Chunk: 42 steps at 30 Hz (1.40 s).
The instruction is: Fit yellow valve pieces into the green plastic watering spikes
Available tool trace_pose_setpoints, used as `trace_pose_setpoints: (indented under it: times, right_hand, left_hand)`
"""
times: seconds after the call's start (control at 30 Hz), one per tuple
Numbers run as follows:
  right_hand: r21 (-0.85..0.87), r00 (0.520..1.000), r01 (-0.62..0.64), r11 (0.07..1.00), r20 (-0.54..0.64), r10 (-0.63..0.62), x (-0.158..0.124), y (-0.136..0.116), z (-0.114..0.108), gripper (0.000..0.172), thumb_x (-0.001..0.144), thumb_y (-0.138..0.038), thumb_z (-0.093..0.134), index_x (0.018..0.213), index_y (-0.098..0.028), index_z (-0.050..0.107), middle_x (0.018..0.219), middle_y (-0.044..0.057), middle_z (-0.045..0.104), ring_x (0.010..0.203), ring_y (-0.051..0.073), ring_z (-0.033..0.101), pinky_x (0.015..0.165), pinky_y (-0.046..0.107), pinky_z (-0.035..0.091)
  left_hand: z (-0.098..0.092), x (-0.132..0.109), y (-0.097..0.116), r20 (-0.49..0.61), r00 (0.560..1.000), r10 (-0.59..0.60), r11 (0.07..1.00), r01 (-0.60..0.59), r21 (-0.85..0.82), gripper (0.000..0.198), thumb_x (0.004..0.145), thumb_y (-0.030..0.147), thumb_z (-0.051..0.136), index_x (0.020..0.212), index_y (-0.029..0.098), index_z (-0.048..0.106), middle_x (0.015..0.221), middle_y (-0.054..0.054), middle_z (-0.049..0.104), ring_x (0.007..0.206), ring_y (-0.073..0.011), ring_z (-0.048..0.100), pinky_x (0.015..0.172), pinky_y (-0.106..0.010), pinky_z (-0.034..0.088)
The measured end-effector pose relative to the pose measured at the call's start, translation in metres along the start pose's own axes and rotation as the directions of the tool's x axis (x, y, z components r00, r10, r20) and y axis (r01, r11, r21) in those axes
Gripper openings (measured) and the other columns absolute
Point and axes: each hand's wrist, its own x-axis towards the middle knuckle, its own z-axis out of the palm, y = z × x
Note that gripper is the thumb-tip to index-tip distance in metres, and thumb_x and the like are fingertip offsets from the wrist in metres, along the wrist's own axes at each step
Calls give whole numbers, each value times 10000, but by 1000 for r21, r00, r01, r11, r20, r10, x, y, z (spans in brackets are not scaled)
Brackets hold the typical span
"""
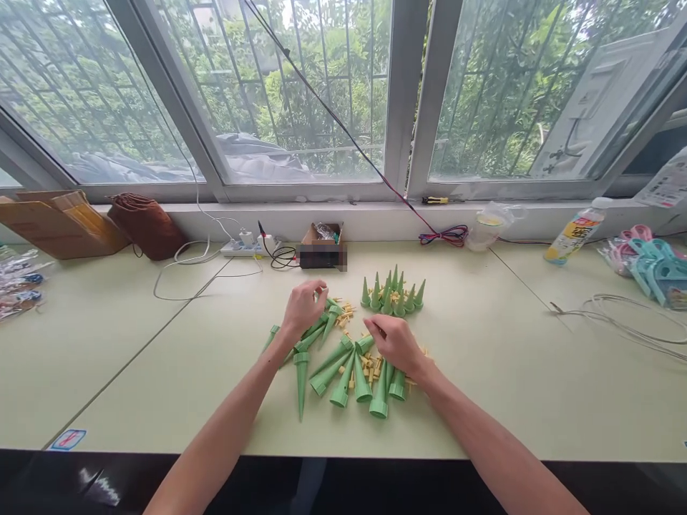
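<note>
My left hand [305,309] is above the left part of a pile of green cone-shaped plastic spikes [301,379], its fingers curled in a pinch. What it holds, if anything, is too small to make out. Over the right part of the pile is my right hand [396,342], closed, its fingertips close to a spike's collar [364,345]; its grip is hidden. Small yellow T-shaped plastic pieces [370,368] lie among the loose spikes, with more yellow pieces [346,313] beside my left hand. Behind my right hand, several green spikes [398,306] stand upright, points up.
At the back stand a power strip [239,247], a small open box [322,233] and a black box [319,256]. To the right are a drink bottle [574,234], teal clips [652,268] and coiled cable [627,322]. A brown pouch [147,225] and cardboard box [64,225] stand left.
</note>
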Motion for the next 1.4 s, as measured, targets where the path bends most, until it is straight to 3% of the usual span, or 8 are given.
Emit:
trace_pose_setpoints:
  times: [0.2,0.5,0.77,1.03,1.23,1.4]
  right_hand:
    - [-24,1000,-25,999,1,25,-3,2,-1,371,996,-292,385,636,-199,394,570,-26,376,520,112,317,540,260,293]
    - [-18,999,-39,999,-16,39,-5,5,-6,386,986,-307,411,616,-202,387,547,-32,379,491,103,325,511,259,297]
    - [-16,998,-54,998,-35,54,-4,4,-9,395,975,-297,433,596,-202,375,530,-37,357,483,101,304,501,258,283]
    - [-8,996,-79,997,-50,79,-2,5,-12,388,980,-317,430,610,-198,432,538,-27,406,491,106,333,506,262,298]
    - [8,995,-81,997,-53,82,-2,5,-13,382,978,-316,443,616,-197,454,531,-27,413,483,106,339,499,265,302]
    - [19,995,-90,996,-42,90,-2,6,-12,380,981,-331,441,630,-194,493,528,-20,449,471,107,363,490,263,315]
  left_hand:
    - [6,-16,4,106,992,76,996,-81,47,213,881,341,554,883,182,695,862,-84,659,840,-229,603,771,-331,467]
    - [8,-22,11,179,980,93,990,-111,93,227,835,368,648,899,155,693,838,-98,609,872,-282,549,791,-400,463]
    - [13,-24,14,219,973,75,992,-96,88,148,846,306,635,854,166,684,848,-96,607,886,-275,552,826,-415,465]
    - [9,-24,18,187,978,91,994,-100,39,130,856,273,621,931,184,678,928,-97,648,945,-272,553,848,-409,468]
    - [8,-24,22,147,985,92,994,-83,-63,201,917,197,504,1058,193,647,978,-86,679,969,-249,595,878,-389,473]
    - [11,-23,19,165,981,106,992,-93,-83,261,928,165,441,1006,186,689,963,-95,676,973,-241,594,880,-385,479]
